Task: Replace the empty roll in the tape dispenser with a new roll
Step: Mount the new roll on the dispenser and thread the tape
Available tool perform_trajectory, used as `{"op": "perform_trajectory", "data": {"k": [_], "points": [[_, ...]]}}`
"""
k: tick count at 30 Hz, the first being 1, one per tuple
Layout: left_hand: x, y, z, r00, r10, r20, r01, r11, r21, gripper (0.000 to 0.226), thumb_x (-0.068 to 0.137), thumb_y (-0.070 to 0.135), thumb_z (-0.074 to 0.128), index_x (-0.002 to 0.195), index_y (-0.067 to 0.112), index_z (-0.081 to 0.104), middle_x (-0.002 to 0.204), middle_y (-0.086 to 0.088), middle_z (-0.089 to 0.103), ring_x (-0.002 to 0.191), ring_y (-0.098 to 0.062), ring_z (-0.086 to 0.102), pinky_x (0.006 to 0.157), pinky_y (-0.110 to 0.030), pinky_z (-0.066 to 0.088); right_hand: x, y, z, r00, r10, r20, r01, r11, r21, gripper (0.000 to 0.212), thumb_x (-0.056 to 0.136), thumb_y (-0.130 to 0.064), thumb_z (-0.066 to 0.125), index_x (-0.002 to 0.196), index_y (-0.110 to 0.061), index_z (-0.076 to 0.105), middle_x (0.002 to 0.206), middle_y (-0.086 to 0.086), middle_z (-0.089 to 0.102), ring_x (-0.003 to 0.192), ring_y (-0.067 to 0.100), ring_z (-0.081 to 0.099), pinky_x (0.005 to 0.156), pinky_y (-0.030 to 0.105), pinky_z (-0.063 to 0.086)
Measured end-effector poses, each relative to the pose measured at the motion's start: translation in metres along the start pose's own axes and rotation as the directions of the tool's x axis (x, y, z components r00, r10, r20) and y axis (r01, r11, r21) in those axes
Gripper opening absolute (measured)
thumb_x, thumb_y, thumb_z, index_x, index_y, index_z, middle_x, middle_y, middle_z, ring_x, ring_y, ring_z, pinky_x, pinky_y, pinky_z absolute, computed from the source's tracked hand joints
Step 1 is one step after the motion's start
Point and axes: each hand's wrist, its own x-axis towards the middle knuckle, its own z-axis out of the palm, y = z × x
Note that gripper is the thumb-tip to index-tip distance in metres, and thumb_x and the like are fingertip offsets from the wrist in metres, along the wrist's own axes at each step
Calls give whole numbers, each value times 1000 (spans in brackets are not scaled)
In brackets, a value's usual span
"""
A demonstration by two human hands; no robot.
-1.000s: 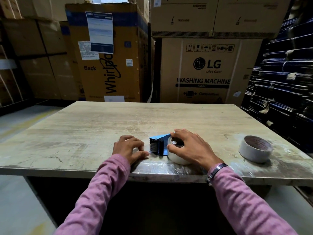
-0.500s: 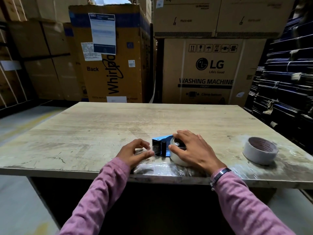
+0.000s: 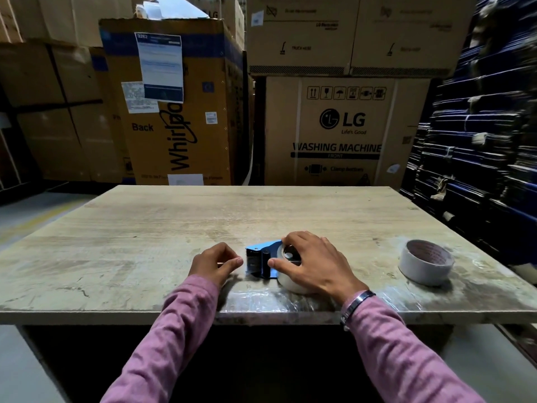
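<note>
A blue tape dispenser [image 3: 261, 258] lies on its side near the front edge of the wooden table [image 3: 203, 222]. A whitish tape roll [image 3: 290, 282] sits on its hub, mostly under my right hand [image 3: 311, 264], which grips the roll and the dispenser with thumb in front and fingers over the top. My left hand [image 3: 213, 263] is just left of the dispenser's toothed end, thumb and fingers pinched together; whether a tape end lies between them cannot be told. A second white tape roll [image 3: 425, 263] with a brown core lies flat at the table's right.
Clear film covers the table's front edge [image 3: 261, 301]. Large cardboard appliance boxes [image 3: 334, 129] stand close behind the table. Dark stacked bundles [image 3: 479, 141] rise at the right. Bare floor [image 3: 29, 205] lies at the left.
My left hand has drawn slightly away from the dispenser's cutter end and pinched its fingers. My right hand stays on the roll; the view has tilted up a little.
</note>
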Motion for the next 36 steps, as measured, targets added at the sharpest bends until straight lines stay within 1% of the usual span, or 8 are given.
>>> {"op": "perform_trajectory", "data": {"k": [5, 10, 15, 21, 28, 30, 33, 36], "points": [[1, 1, -1, 990, 113, 85, -115, 993, 19, 17, 78, 6, 71, 81, 23, 71, 81, 6, 73, 80, -10, 68, 75, -19, 52, 0, 4, 0, 1000, -19, -8, 19, 1000, 11, 50, 89, -61, 55, 126, -28, 55, 133, -10, 56, 113, 11, 52, 96, 31, 40], [-2, 5, -3, 983, 153, 104, -145, 986, -86, 19, 78, -2, 69, 78, 16, 71, 79, -3, 72, 76, -9, 68, 69, -16, 54, 0, 5, -1, 1000, -16, -4, 16, 999, 27, 49, 89, -57, 56, 129, -30, 54, 138, -12, 53, 119, 11, 49, 109, 39, 37], [8, 1, -12, 957, 236, 165, -236, 971, -22, 40, 79, 0, 69, 71, 40, 70, 75, 16, 72, 76, -3, 67, 76, -13, 51, 2, 7, -1, 1000, -29, 11, 29, 999, 38, 50, 89, -58, 56, 131, -31, 53, 140, -13, 52, 120, 10, 49, 108, 38, 38], [17, 3, -13, 922, 284, 264, -286, 958, -34, 23, 83, -3, 63, 79, 19, 67, 72, 17, 70, 76, -4, 67, 79, -18, 51, 5, 12, 1, 999, -45, 18, 44, 998, 48, 49, 87, -56, 58, 129, -32, 54, 137, -14, 54, 116, 9, 52, 97, 31, 40], [24, -1, -12, 922, 192, 336, -148, 977, -154, 6, 83, 7, 66, 82, 8, 71, 74, 3, 71, 77, -10, 66, 77, -20, 51, 12, 25, 0, 995, -93, 48, 88, 992, 89, 49, 87, -58, 59, 129, -35, 54, 136, -16, 53, 120, 8, 50, 96, 31, 44], [23, 0, -10, 925, 176, 336, -113, 974, -198, 5, 83, 5, 66, 81, 4, 70, 74, 1, 70, 75, -10, 65, 75, -19, 50, 14, 29, -1, 991, -117, 69, 110, 989, 97, 51, 86, -63, 57, 129, -35, 54, 136, -16, 53, 122, 7, 46, 98, 34, 44], [24, 3, -10, 924, 192, 330, -117, 965, -233, 12, 77, 17, 65, 79, 6, 69, 69, 3, 69, 72, -7, 65, 71, -18, 50, 19, 33, -1, 989, -102, 104, 81, 978, 194, 56, 84, -74, 50, 123, -35, 59, 131, -16, 57, 119, 8, 46, 98, 38, 47], [29, 13, -11, 924, 193, 331, -85, 945, -315, 22, 74, 25, 66, 79, 3, 69, 67, -2, 70, 68, -11, 66, 66, -21, 50, 26, 37, -6, 994, -76, 74, 47, 943, 330, 46, 87, -68, 53, 117, -34, 64, 123, -14, 62, 111, 6, 55, 91, 33, 52]]}}
